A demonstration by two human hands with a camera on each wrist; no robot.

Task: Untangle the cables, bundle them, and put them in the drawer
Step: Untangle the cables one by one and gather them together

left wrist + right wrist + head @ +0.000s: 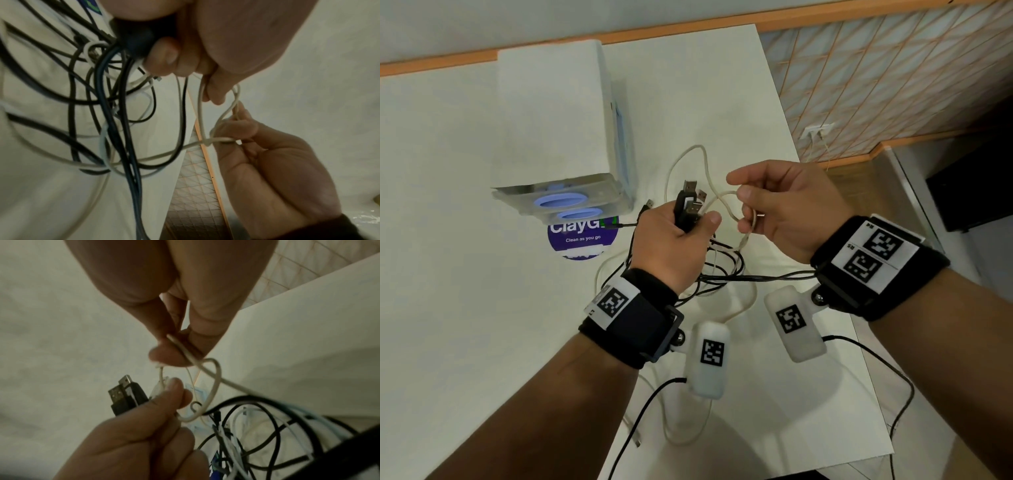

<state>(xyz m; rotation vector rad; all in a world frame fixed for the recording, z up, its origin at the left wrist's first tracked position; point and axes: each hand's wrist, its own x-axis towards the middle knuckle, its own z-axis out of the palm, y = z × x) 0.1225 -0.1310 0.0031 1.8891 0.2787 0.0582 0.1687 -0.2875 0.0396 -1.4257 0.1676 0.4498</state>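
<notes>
My left hand (681, 229) grips a bunch of black USB plugs (690, 200) above the white table; the same black plugs (125, 394) stick out past its fingers in the right wrist view. My right hand (774, 205) pinches a loop of the off-white cable (726, 205) just right of the plugs. That off-white cable (213, 382) curls between thumb and forefinger. A tangle of black and white cables (722, 270) hangs from both hands down to the table, and the hanging cables (115, 113) look blurred. The small white drawer unit (558, 137) stands at the back left, drawers closed.
A round purple sticker (582, 236) lies on the table (448, 205) in front of the drawer unit. The table's right edge (822, 240) runs close to my right wrist, with tiled floor (893, 85) beyond. More cable trails toward the near table edge (678, 428).
</notes>
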